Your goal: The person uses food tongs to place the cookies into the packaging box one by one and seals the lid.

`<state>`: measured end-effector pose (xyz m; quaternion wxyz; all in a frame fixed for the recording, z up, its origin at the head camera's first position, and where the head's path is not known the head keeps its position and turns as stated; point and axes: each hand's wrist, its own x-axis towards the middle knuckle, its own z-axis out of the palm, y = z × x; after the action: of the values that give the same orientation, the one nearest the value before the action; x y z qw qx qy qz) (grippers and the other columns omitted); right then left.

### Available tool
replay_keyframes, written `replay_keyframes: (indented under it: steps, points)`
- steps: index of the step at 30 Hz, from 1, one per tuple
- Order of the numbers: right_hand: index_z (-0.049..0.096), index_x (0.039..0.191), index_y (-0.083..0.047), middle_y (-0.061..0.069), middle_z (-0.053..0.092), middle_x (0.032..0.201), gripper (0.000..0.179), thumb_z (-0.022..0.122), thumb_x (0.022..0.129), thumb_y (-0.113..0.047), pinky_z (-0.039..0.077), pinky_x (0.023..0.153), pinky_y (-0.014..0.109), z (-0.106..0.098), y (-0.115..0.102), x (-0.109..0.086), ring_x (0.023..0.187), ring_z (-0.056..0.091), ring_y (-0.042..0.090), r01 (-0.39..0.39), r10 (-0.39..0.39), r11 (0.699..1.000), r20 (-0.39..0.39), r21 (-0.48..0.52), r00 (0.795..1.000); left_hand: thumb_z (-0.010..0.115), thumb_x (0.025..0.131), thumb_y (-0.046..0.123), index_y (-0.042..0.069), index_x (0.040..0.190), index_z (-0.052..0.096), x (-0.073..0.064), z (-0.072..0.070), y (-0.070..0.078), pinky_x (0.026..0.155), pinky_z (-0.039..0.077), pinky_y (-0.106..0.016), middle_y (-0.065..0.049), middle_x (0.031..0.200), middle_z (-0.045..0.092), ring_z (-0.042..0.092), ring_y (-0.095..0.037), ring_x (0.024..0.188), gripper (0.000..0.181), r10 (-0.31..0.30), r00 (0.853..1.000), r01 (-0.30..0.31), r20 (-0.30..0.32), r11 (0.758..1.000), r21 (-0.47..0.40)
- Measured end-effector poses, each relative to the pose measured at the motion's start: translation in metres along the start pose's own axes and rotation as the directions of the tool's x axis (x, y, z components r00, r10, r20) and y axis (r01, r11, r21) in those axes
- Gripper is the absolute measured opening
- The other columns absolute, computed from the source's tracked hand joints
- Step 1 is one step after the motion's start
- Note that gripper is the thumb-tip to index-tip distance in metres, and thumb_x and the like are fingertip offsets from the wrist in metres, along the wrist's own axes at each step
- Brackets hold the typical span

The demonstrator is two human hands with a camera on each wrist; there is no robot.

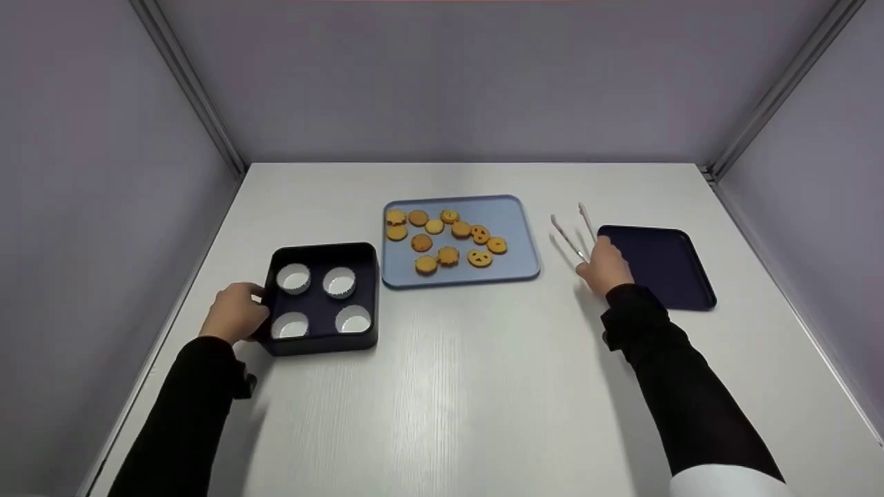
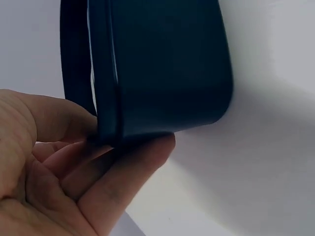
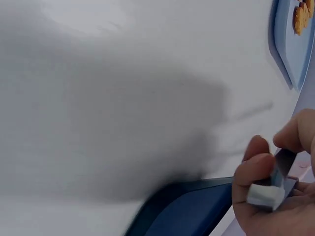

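Note:
My left hand [image 1: 236, 310] grips the left side of a square dark box [image 1: 324, 344]. In the left wrist view, the thumb lies at the box's rim and the other fingers touch its outer wall [image 2: 172, 64]. Several white paper baking cups [image 1: 339, 282] stand inside the box. My right hand [image 1: 606, 266] holds a pair of tongs [image 1: 568, 241], whose two arms are spread and point away from me. The right wrist view shows the fingers curled round the tongs' metallic rear end [image 3: 266, 195]. Nothing is between the tongs' tips.
A light blue tray [image 1: 521, 238] with several cookies [image 1: 448, 256] lies at the middle back, just right of the box. A flat dark tray or lid [image 1: 666, 269] lies at the right, partly under the right hand. Grey panels [image 1: 469, 83] enclose the white table [image 1: 442, 400].

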<state>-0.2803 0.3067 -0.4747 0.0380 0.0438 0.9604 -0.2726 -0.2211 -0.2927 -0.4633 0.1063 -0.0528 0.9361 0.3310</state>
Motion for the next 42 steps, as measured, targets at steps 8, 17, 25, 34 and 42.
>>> replay_keyframes:
  steps: [8,17,25,34,42]
  points:
    - [0.017,0.153,0.02,0.049,0.032,0.145,0.071,0.055,0.102,-0.012,0.036,0.111,0.068,-0.01,0.005,-0.003,0.134,0.036,0.06,0.067,-0.067,0.998,0.02,-0.018,0.998,0.05,0.085,0.0,-0.022,0.131,0.051,-0.023,0.011,0.001,0.055,0.064,-0.032,-0.037,0.11,0.064,0.068,-0.024,0.074,0.051,-0.003,0.999,0.005,0.039,0.998,-0.065]
    - [0.029,0.147,0.022,0.046,0.043,0.138,0.068,0.056,0.105,-0.024,0.042,0.106,0.066,-0.013,0.008,-0.002,0.129,0.045,0.057,0.078,-0.078,0.997,-0.025,-0.004,0.997,0.052,0.088,-0.002,-0.021,0.135,0.044,-0.047,0.015,0.004,0.058,0.065,-0.034,-0.042,0.12,0.06,0.069,-0.025,0.077,0.051,-0.041,0.991,0.056,0.126,0.992,-0.114]
    - [0.04,0.137,0.02,0.042,0.051,0.126,0.057,0.055,0.106,-0.025,0.047,0.096,0.064,-0.015,0.007,-0.003,0.118,0.052,0.054,0.108,-0.108,0.994,-0.026,-0.012,0.994,0.056,0.087,-0.005,-0.013,0.132,0.045,-0.065,0.028,0.023,0.059,0.065,-0.039,-0.044,0.136,0.051,0.069,-0.024,0.073,0.047,-0.04,0.976,0.079,0.213,0.981,-0.175]
    - [0.031,0.146,0.019,0.042,0.046,0.137,0.063,0.055,0.106,-0.023,0.043,0.105,0.065,-0.014,0.007,-0.003,0.128,0.046,0.054,0.121,-0.121,0.993,0.009,0.012,0.993,0.057,0.084,-0.006,-0.008,0.139,0.042,-0.071,0.056,0.058,0.06,0.064,-0.039,-0.039,0.134,0.057,0.072,-0.026,0.077,0.057,-0.004,0.97,0.065,0.244,0.968,-0.244]
    - [0.035,0.146,0.017,0.039,0.051,0.128,0.06,0.055,0.106,-0.023,0.048,0.093,0.061,-0.013,0.01,-0.002,0.112,0.055,0.048,0.149,-0.151,0.988,0.03,0.043,0.988,0.057,0.085,-0.007,-0.005,0.142,0.042,-0.07,0.076,0.084,0.062,0.065,-0.038,-0.036,0.145,0.05,0.072,-0.035,0.098,0.059,0.021,0.968,0.059,0.25,0.949,-0.311]
